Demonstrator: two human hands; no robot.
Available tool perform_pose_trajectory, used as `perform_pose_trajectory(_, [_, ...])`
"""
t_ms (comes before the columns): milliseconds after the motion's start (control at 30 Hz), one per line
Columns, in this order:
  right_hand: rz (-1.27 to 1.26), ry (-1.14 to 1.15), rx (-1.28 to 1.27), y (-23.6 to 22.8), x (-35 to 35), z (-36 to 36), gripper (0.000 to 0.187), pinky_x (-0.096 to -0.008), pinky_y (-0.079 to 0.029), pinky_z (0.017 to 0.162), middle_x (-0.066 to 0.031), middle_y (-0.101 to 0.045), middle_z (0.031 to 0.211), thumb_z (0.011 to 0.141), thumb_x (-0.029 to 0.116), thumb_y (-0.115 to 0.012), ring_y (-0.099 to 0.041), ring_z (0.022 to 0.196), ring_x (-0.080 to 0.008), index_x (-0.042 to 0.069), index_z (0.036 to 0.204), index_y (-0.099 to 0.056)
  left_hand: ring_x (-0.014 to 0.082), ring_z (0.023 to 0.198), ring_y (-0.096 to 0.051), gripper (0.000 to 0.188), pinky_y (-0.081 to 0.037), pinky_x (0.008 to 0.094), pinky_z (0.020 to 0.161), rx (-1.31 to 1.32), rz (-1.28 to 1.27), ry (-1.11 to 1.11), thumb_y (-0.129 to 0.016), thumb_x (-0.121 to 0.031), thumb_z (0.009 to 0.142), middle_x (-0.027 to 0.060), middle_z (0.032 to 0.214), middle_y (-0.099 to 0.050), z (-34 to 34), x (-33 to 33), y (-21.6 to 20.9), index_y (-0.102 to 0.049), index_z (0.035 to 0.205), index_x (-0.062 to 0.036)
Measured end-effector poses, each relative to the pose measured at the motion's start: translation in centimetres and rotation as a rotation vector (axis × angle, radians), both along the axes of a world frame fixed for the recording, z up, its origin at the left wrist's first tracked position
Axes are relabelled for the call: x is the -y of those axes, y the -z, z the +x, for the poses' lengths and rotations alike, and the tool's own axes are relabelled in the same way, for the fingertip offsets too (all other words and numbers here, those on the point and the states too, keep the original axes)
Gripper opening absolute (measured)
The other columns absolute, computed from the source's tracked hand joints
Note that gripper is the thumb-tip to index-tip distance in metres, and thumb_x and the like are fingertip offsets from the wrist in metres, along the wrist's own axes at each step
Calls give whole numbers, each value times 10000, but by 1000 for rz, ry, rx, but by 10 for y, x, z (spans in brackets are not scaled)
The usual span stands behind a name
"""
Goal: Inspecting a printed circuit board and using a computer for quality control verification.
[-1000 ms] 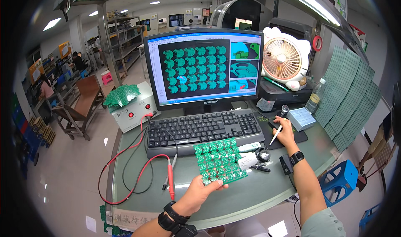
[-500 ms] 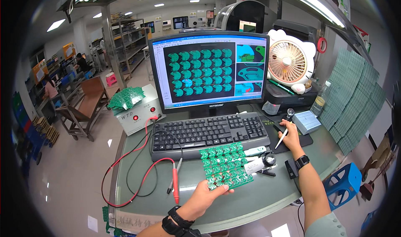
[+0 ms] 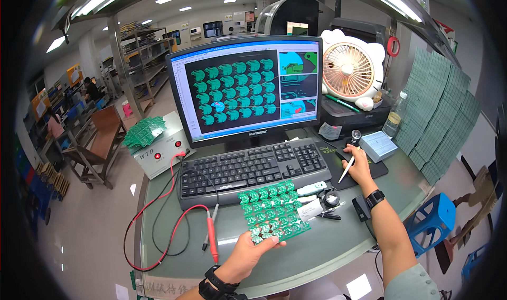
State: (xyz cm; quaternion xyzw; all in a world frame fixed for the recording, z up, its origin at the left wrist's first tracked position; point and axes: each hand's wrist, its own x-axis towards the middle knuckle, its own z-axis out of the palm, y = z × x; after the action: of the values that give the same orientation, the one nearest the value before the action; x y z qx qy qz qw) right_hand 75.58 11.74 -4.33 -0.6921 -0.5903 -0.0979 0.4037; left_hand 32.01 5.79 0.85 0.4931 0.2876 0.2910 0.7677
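Note:
My left hand (image 3: pixel 247 255) grips the near edge of a green circuit board panel (image 3: pixel 272 206), thumb on top. Rows of rounded boards make up the panel, which is held over the desk in front of the keyboard. Over the dark mouse pad (image 3: pixel 376 171), my right hand (image 3: pixel 360 168) has its fingers closed around a slim white pen-like stick (image 3: pixel 346 169), tip pointing down and toward me. Whether that hand also rests on a mouse is hidden. On the monitor (image 3: pixel 245 88), a picture of a similar panel shows a highlighted spot and three close-ups.
A keyboard (image 3: pixel 253 169) lies before the monitor. Red and black test probes (image 3: pixel 212 239) trail from a white box (image 3: pixel 158 146) topped with green boards (image 3: pixel 145 132). A magnifier (image 3: pixel 330 198) and pens lie right of the panel. A fan (image 3: pixel 347 70), bottle (image 3: pixel 394 117) and stacked panels (image 3: pixel 441 115) stand right.
The whole view has shifted, so the scene sits a little further left. One close-up on the monitor differs. Both hands keep their holds.

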Motion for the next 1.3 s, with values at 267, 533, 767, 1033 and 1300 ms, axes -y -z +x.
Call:
perform_pose_trajectory(267, [-2, 12, 0, 3, 1, 3, 431, -415, -425, 1037, -117, -586, 1330, 722, 70, -752, -495, 1244, -346, 109, 1128, -614, 180, 1021, -656, 280, -506, 338, 933, 0, 1, 2, -608, -99, 955, 84, 1167, -663, 1, 1, 1, -594, 1214, 7])
perform_pose_trajectory(533, [-17, 30, -7, 0, 2, -2, 411, -409, -431, 1034, -85, -594, 1328, 720, 82, -740, -490, 1252, -327, 120, 1111, -619, 185, 1021, -656, 294, -512, 346, 936, 2, -4, -6, -609, -99, 955, 87, 1177, -661, 0, 1, 0, -590, 1227, 11])
perform_pose_trajectory(767, [-13, 60, -8, -2, 6, -2, 404, -411, -449, 1014, -70, -610, 1303, 712, 87, -737, -500, 1233, -320, 118, 1099, -627, 189, 1008, -658, 295, -515, 350, 924, 28, -1, 6, -614, -101, 954, 88, 1165, -662, 1, 0, 0, -589, 1223, 17])
perform_pose_trajectory(1033, [41, 7, -29, 0, -6, -10, 393, -431, -461, 984, -76, -633, 1251, 704, 145, -767, -543, 1190, -331, 119, 1073, -636, 207, 957, -666, 274, -519, 363, 886, -11, 26, -55, -621, -81, 929, 89, 1098, -676, -1, 3, -4, -594, 1185, 14])
perform_pose_trajectory(1300, [14, 41, -53, -3, 7, -3, 383, -411, -456, 1004, -61, -627, 1275, 710, 100, -736, -527, 1221, -311, 121, 1080, -637, 176, 960, -672, 242, -517, 317, 885, 9, 10, -34, -613, -75, 944, 80, 1098, -685, 4, 2, -3, -616, 1165, 24])
